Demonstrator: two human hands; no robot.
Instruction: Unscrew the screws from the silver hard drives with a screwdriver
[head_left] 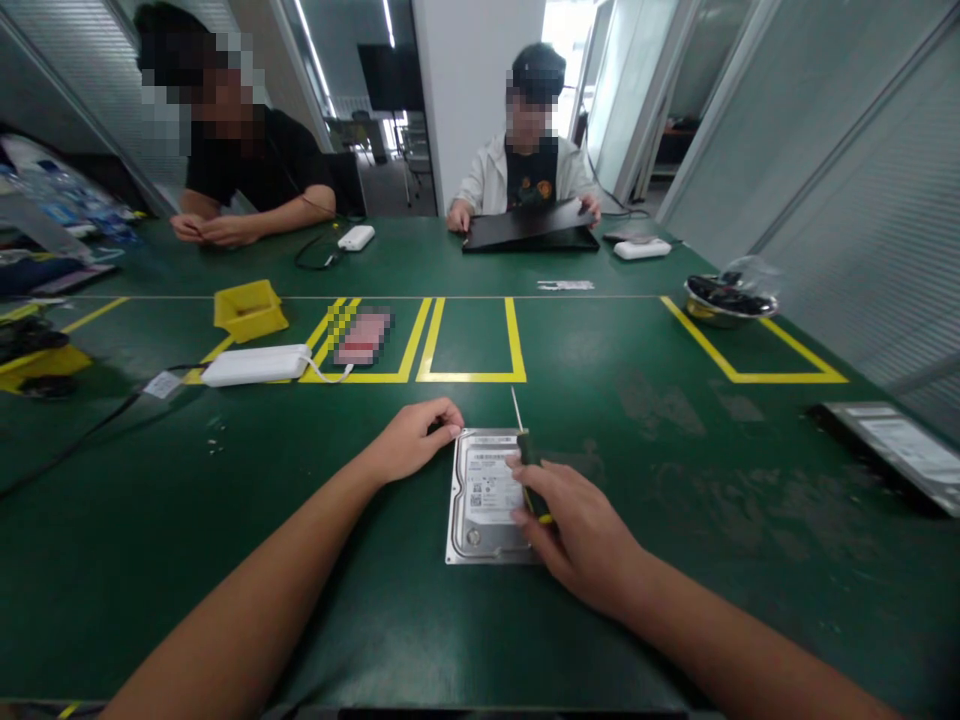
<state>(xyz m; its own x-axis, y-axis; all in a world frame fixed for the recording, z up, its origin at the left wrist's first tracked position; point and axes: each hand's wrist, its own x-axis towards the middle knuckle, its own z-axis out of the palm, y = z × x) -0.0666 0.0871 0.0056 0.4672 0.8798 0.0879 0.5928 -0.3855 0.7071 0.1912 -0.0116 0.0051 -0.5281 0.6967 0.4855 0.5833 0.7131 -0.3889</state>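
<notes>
A silver hard drive with a white label lies flat on the green table, close in front of me. My left hand rests at the drive's upper left corner, fingers curled in a pinch against its edge. My right hand lies over the drive's right side and is closed on a screwdriver with a black and yellow handle. Its thin metal shaft points away from me, past the drive's top edge.
A yellow bin, a white power bank with a cable and a pink phone lie at the left among yellow floor-tape boxes. A metal bowl stands at the right, a flat panel nearer. Two people sit across the table.
</notes>
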